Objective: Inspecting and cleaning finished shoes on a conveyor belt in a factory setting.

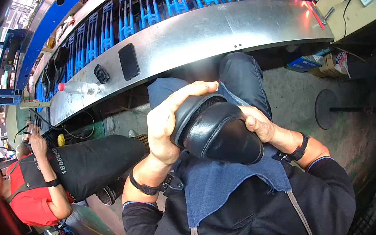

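The person is holding a black shoe (pixel 219 128) in front of the body, above the lap, its rounded toe pointing to the lower right. The left hand (pixel 164 127) is gripping the shoe at its padded opening: one finger is stretching almost straight along the upper rim, and the others are partly hiding behind the shoe, so I cannot tell how much they are bending. The right hand (pixel 261 124) is gripping the opposite side, the thumb pressing near the toe, the other fingers mostly hiding.

Just below the shoe, a blue cloth (pixel 236 188) is covering the lap; whether they are touching, I cannot tell. Beyond the shoe, the table (pixel 188 32) is curving across with its near metal edge, and a gap is separating this edge from the shoe, with the knees showing there. On the table, up and left of the shoe, a phone (pixel 129 61), a small dark thing (pixel 101 74) and a clear bottle (pixel 76 87) are lying. To the right of the shoe, grey floor (pixel 288 91) is giving open room as far as a round base (pixel 326 109). Well left of the shoe, another person in a red shirt (pixel 32 209) is sitting.
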The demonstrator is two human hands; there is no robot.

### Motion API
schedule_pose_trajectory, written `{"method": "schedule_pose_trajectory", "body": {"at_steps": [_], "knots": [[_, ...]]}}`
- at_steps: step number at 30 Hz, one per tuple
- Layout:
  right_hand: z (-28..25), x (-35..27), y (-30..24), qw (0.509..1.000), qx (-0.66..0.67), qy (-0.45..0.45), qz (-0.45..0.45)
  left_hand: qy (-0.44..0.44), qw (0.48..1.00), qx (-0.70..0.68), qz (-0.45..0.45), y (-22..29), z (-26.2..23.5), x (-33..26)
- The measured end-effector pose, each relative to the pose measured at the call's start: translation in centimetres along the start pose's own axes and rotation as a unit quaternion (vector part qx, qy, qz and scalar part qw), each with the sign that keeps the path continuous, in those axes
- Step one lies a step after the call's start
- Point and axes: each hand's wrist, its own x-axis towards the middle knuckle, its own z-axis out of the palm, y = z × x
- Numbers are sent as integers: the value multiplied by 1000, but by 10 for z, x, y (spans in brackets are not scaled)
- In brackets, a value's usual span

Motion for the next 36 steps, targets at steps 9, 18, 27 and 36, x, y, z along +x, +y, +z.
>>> {"method": "schedule_pose_trajectory", "body": {"at_steps": [9,18,27,36], "knots": [[2,3,9,998,-38,33,-22,-9,999,33,5,3,-3,0],[-1,0,15,998,-39,40,-31,-18,999,28,-4,3,1,-2],[-5,-7,25,999,7,38,-26,-61,997,43,-13,5,6,-6],[-8,-14,30,998,63,10,-15,-69,977,196,47,32,18,-16]]}}
